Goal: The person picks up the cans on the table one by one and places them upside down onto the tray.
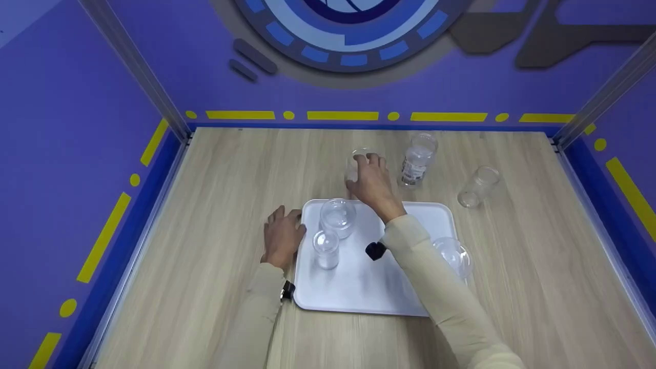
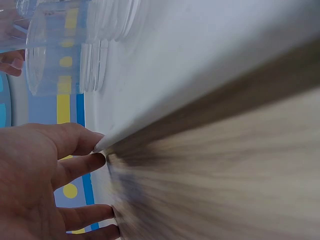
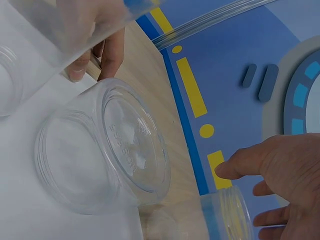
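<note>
At the back of the table my right hand (image 1: 373, 182) is beside a clear jar (image 1: 352, 165), thumb and fingers spread near its top. In the right wrist view, this jar (image 3: 220, 215) has its threaded mouth up, close to the fingers. My left hand (image 1: 283, 236) is at the left edge of the white tray (image 1: 359, 292). In the left wrist view its thumb (image 2: 82, 139) touches the tray's rim, while other fingertips reach down to the table. On the tray stand a wide clear jar (image 1: 338, 218), bottom up, and a narrower clear jar (image 1: 326, 248).
A clear jar with a label (image 1: 414, 166) stands behind the tray. To its right lies another clear jar (image 1: 479, 187). One more round clear container (image 1: 453, 256) is at the tray's right edge, partly behind the right sleeve. Blue panels (image 1: 333, 97) border the wooden table (image 1: 205, 205).
</note>
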Demonstrator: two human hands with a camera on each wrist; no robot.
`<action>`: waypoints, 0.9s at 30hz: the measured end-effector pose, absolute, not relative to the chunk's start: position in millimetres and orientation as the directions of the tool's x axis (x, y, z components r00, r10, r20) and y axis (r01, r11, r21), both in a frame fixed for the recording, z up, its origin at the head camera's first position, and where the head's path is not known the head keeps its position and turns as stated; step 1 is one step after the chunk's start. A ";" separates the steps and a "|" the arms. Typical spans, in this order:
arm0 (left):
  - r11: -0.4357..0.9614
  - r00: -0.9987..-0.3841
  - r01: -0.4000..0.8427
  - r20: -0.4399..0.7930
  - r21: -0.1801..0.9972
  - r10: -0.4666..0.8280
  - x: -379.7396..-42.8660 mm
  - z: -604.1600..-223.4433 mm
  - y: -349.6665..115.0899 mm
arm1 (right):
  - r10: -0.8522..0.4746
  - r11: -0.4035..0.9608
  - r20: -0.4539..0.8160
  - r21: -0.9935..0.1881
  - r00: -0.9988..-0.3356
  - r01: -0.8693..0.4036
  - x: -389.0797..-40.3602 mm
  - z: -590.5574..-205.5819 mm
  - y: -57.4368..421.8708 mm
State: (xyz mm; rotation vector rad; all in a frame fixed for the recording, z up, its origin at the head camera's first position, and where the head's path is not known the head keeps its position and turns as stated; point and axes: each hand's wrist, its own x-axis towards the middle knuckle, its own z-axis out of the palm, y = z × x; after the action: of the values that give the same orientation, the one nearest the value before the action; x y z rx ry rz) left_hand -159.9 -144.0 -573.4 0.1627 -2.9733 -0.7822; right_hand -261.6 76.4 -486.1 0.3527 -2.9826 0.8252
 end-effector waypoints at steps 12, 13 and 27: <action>0.864 -0.992 -0.095 0.025 0.494 -0.123 -161.4 -571.6 -144.1 | -0.181 0.841 0.046 -0.510 -0.982 -0.179 -264.1 -485.7 75.2; 0.863 -0.992 -0.094 0.028 0.497 -0.125 -161.1 -571.7 -144.1 | -0.178 0.841 0.038 -0.514 -0.983 -0.172 -264.4 -486.2 75.2; 0.852 -0.994 -0.084 0.019 0.517 -0.109 -159.2 -573.1 -144.3 | -0.155 0.846 0.009 -0.515 -0.988 -0.138 -268.4 -493.1 80.0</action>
State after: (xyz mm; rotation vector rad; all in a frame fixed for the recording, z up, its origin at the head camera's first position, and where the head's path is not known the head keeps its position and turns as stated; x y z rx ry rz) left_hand -159.2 -144.3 -573.1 0.1546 -2.9778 -0.8278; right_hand -268.4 80.0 -493.1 0.2422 -3.0499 0.8467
